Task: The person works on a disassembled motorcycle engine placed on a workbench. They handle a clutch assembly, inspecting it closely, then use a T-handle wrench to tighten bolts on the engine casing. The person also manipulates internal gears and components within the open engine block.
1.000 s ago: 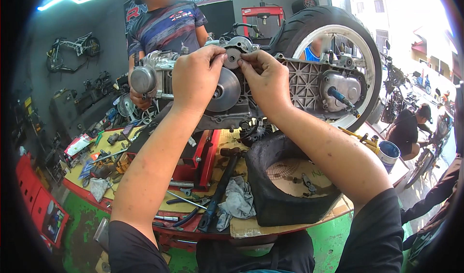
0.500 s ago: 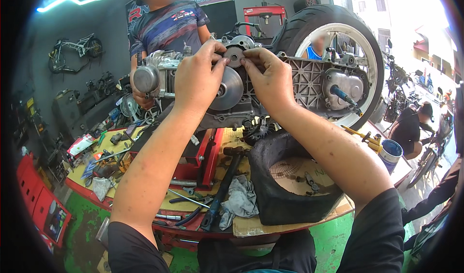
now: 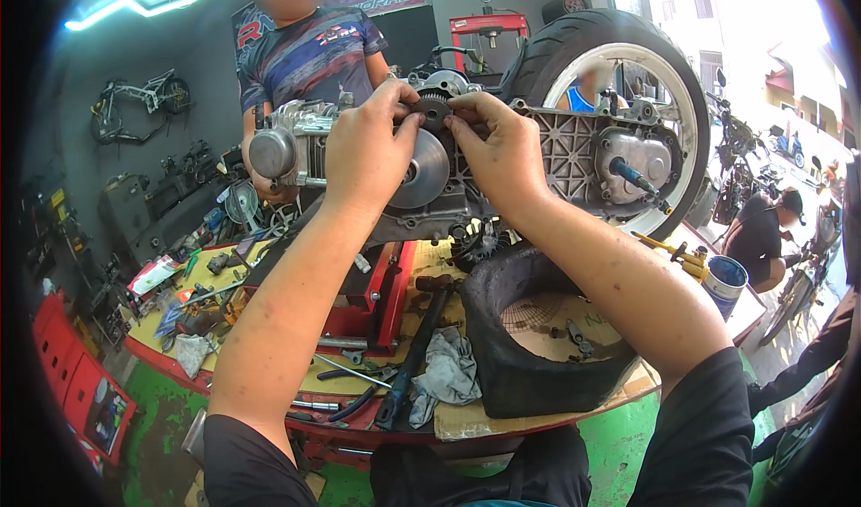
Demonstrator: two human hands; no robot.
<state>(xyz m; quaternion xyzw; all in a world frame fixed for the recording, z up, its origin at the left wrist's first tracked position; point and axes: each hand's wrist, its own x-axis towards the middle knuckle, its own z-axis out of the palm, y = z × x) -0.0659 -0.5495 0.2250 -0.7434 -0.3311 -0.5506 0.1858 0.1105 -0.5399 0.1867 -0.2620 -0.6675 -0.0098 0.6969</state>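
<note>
A small grey toothed gear is pinched between the fingertips of my left hand and my right hand. The gear is up against the top of a scooter engine, just above a round metal pulley disc. My left fingers grip its left edge and my right fingers its right edge. The engine's silver cylinder end sticks out to the left. On the right runs its ribbed case, with a blue-handled tool standing out from the round cover.
A rear wheel stands behind the case. Below lie a black open shroud, a rag, a black-handled hammer, pliers and a red stand on the workbench. A blue tub sits at right. Another person stands behind the engine.
The gear has tilted between my fingers, so its toothed rim shows more at the top and its face looks darker. Both hands stay in nearly the same place.
</note>
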